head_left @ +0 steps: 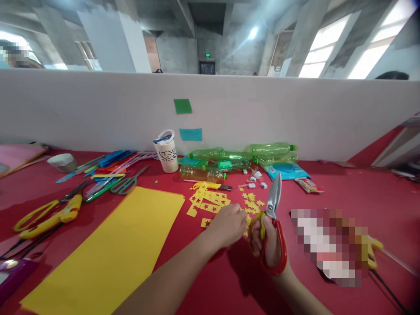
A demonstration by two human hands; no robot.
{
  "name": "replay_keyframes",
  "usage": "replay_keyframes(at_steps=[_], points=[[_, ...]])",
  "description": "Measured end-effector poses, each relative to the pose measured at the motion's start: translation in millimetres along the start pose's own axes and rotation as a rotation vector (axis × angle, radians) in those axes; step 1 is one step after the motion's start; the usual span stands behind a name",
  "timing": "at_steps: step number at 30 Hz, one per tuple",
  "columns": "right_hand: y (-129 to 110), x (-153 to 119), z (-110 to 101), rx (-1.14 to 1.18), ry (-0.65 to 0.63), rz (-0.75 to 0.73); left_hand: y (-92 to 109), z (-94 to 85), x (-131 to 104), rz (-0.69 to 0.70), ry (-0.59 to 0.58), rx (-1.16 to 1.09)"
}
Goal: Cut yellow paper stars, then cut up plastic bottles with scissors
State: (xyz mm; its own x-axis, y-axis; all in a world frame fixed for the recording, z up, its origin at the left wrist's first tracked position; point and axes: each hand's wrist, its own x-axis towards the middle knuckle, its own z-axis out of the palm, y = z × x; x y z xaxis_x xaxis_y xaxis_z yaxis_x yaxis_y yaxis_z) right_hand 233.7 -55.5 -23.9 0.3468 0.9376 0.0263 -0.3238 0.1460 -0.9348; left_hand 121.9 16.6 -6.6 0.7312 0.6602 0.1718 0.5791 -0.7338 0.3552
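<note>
Upright in my right hand (268, 245) is a pair of scissors (274, 197) with red and yellow handle loops. Their blades point away from me and look closed. My left hand (229, 224) reaches in low over the table, its fingers curled down and pressed together; what they may hold is hidden. Just past it lie small yellow paper stars (251, 203), partly covered by both hands. Yellow paper scraps with star-shaped holes (211, 197) lie to the left of them. A large yellow paper sheet (121, 245) lies on the left.
Green plastic bottles (272, 149), a white cup (166, 153) and small white parts with wires (256, 177) stand or lie by the divider (98, 109). Green-handled scissors (123, 185) and a yellow glue gun (62, 216) are left. A blurred-out item (331, 249) is right.
</note>
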Motion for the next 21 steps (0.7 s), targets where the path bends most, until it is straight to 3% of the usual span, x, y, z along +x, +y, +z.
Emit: replay_keyframes(at_steps=[5,9,13,16,21], points=[[1,1,-2,-0.010,-0.008,-0.008,-1,23.5,19,0.022,-0.057,0.019],[2,1,-3,-0.015,-0.011,-0.009,-8,16.0,19,-0.004,-0.016,0.025],[3,2,-6,-0.020,0.005,-0.015,-25,-11.4,-6,-0.061,0.041,-0.047],[5,2,-7,-0.024,0.006,-0.016,-40,-25.7,-37,-0.069,-0.047,-0.007],[9,0,-6,-0.042,-0.014,-0.008,-51,-16.7,-68,-0.034,-0.076,0.168]])
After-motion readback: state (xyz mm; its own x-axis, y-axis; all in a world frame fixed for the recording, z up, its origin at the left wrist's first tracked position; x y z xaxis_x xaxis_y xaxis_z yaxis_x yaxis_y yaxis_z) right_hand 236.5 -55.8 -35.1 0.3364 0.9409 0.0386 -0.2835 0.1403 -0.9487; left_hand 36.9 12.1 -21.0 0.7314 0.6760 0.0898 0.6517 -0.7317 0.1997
